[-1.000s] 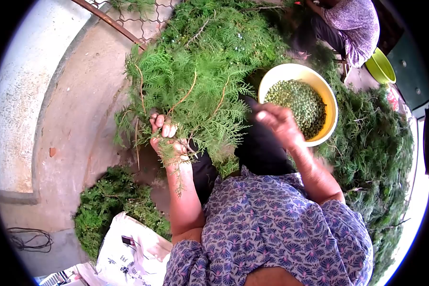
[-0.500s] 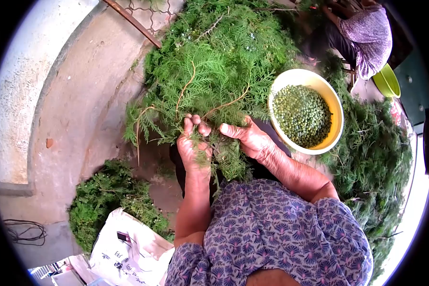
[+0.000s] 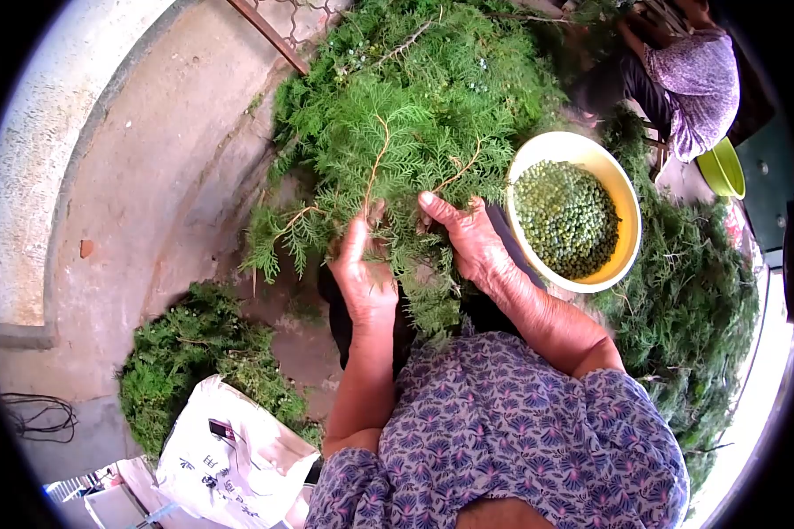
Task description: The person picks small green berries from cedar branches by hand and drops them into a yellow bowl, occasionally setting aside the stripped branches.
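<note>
Both hands (image 3: 363,273) (image 3: 475,240) gripping leafy branch (image 3: 388,167), fingers curled.

Both bare hands are shown at midfield, near each other but apart, with each elbow bent. The left forearm (image 3: 367,369) runs almost straight up the view to the left hand (image 3: 364,275), whose wrist is nearly in line with it, the fingers raised and closed together, their tips partly hidden. The right forearm (image 3: 559,324) slants inward from the lower right to the right hand (image 3: 473,240), its back largely exposed and its thumb (image 3: 438,209) extended toward the upper left, the remaining fingers bent and partly concealed beneath the hand.
</note>
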